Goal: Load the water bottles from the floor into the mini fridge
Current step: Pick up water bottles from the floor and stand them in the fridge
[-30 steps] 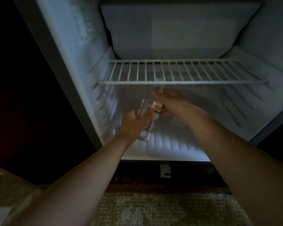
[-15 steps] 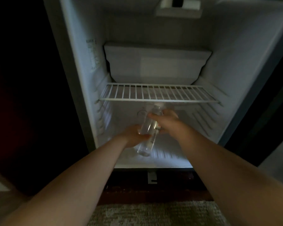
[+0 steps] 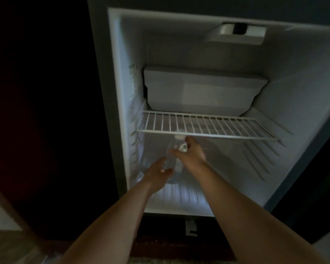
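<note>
Bottle [image 3: 174,162]: clear plastic, white cap [image 3: 180,137]; any label is too dim to read. Location: lower compartment of the fridge [image 3: 293,92], left side, under the shelf [image 3: 204,124]. Attitude: nearly upright, with the cap tipped slightly far and right and sitting just below the shelf's near rail. I judge the lean is there to get the cap under that rail. My hand hides the base, so I cannot tell whether it has met the fridge floor [image 3: 183,195].

Left hand [image 3: 158,173]: wrapped round the bottle's lower body, thumb across the near face. Purpose, as I read it: to carry the weight and steer the base toward the left wall.

Right hand [image 3: 191,153]: fingers closed round the upper body, just under the cap. Purpose: to steady the top and control the tilt, since clearance beneath the shelf looks tight.

Shelf: white wire, level, bare as far as I can see.

Freezer box [image 3: 204,90]: shut, at the far wall above the shelf; it plays no part.

Stage: placement under way, release not yet made. No other bottles show inside, so loading looks barely begun.

Caution: a careless lift could knock the cap against the rail.
</note>
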Demonstrator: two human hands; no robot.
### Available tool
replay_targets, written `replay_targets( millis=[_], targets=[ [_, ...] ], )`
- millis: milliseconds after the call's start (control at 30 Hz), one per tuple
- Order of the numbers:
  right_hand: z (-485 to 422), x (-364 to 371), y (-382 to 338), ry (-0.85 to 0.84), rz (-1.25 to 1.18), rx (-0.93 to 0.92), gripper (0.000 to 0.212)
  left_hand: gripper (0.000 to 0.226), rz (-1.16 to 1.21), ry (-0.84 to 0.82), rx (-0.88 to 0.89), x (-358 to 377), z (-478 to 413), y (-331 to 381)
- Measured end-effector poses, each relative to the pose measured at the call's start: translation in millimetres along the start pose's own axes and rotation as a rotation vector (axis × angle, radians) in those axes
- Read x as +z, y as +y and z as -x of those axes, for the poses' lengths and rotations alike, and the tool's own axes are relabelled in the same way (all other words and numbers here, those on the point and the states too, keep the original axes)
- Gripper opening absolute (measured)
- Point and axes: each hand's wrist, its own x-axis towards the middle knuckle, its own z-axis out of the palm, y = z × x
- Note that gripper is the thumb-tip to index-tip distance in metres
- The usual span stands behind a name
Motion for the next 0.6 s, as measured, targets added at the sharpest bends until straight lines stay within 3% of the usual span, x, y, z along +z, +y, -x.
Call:
replay_targets(
  millis=[100,200,433,600],
  targets=[
    [-0.6,6.3,1.8,-0.069,-0.070,-0.042,0.057,0.052,0.169,0.088,-0.053,7.5,-5.6,-11.0],
    [1.7,6.5,14.4,-0.056,-0.116,-0.049,0.034,0.045,0.332,0.158,-0.080,13.9,-9.4,-13.9],
    [3.2,26.5,35.0,-0.066,-0.225,0.129,0.039,0.037,0.495,0.334,-0.072,31.5,-6.2,-13.9],
    [-1.9,37.7,34.5,-0.031,-0.271,0.136,0.021,0.038,0.586,0.374,-0.128,31.8,-14.8,-14.8]
  ],
)
